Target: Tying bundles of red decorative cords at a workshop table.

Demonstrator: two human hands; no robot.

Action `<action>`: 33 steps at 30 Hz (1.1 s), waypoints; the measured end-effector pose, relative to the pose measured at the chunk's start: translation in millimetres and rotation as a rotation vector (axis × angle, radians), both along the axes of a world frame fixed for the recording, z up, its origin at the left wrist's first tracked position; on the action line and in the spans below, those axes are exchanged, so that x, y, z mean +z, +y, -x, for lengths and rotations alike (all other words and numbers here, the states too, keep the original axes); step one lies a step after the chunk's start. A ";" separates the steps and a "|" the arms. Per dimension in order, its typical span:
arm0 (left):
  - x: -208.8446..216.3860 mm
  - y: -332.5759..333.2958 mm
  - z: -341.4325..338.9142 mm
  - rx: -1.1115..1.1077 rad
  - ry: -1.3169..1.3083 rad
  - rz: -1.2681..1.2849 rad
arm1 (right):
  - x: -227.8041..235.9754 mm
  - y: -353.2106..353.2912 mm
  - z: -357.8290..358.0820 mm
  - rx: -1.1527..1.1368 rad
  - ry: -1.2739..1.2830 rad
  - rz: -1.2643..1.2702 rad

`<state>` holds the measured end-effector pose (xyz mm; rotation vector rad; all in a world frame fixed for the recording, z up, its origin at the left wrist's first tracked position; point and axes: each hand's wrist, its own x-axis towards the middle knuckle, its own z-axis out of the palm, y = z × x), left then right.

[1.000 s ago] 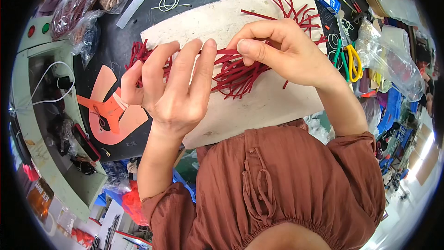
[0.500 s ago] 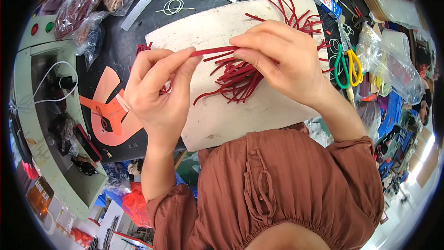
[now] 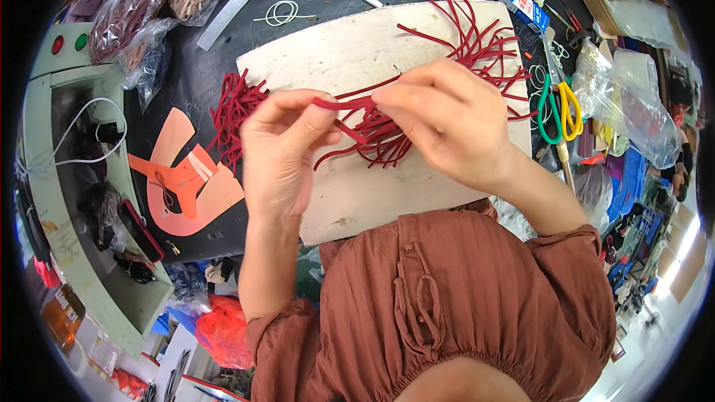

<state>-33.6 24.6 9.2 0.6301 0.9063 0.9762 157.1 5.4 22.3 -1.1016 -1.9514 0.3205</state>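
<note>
Between my two hands runs a short dark red strip (image 3: 345,105), like a flat cord. My left hand (image 3: 287,138) pinches its left end between thumb and forefinger. The fingertips of my right hand (image 3: 454,119) close on its right part and hide that end. Below and behind the hands, a heap of the same red strips (image 3: 383,145) lies on a pale board (image 3: 320,52), fanning out toward the upper right. A second pile of red strips (image 3: 231,115) lies left of my left hand, at the board's left edge.
Orange cut pieces (image 3: 186,186) lie on the black table at left. A metal ruler (image 3: 242,4) and a coil of pale cord (image 3: 281,13) are at the back. Green-handled scissors (image 3: 550,112), yellow-handled scissors (image 3: 571,110) and a small blue box (image 3: 521,4) lie at right.
My left hand has moved right and slightly down, toward my right hand. The strip between them now spans less and bends a little, and the left pile shows more fully.
</note>
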 end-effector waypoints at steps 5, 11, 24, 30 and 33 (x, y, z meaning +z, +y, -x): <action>0.8 -7.9 -13.5 -0.038 -0.409 0.272 | -7.1 1.2 7.8 -0.090 0.588 0.489; 0.8 -12.7 -29.6 0.101 -0.386 0.185 | -9.5 -5.5 25.8 -0.103 0.892 0.629; -3.2 -18.0 -48.9 0.226 -0.364 0.060 | -6.7 -6.5 21.4 -0.035 0.836 0.584; 7.8 -10.8 -21.0 -0.080 0.255 -0.432 | 8.6 -3.6 -4.5 0.064 0.752 0.880; 11.1 -14.6 -21.1 -0.088 0.345 -0.489 | 11.7 -3.7 -8.5 0.077 0.651 0.903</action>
